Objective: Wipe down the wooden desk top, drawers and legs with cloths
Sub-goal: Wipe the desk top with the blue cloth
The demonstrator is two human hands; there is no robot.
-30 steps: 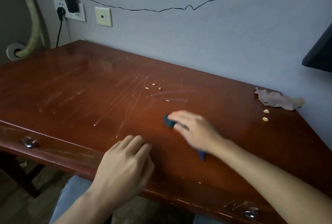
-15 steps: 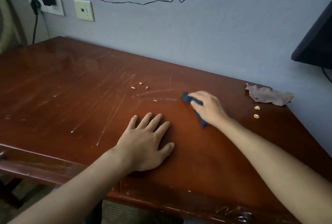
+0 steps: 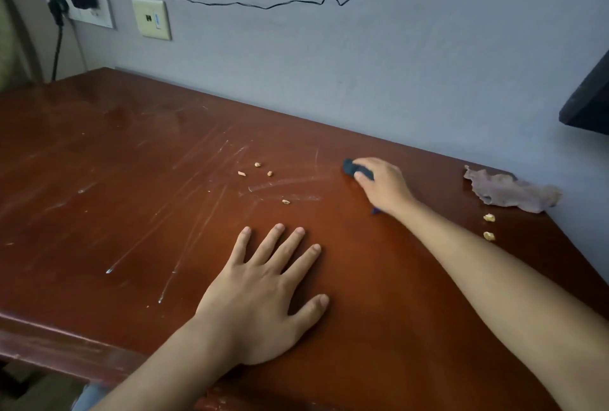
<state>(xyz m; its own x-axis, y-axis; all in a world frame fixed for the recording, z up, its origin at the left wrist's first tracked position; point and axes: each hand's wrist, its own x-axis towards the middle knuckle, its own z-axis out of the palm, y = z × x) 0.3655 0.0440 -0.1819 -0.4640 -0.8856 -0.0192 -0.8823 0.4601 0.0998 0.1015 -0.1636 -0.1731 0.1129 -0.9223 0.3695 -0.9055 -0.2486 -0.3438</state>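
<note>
Head view: right hand presses blue cloth on desk.

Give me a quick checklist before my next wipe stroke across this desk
1. Right hand grips the dark blue cloth: ok.
2. Cloth is on the desk top: ok.
3. Left hand flat, bracing on the wood: ok.
4. Crumbs cleared from the path leftward: not ok, four remain.
5. Two crumbs by the brown rag cleared: not ok.
6. Cloth damp enough: cannot tell.
</note>
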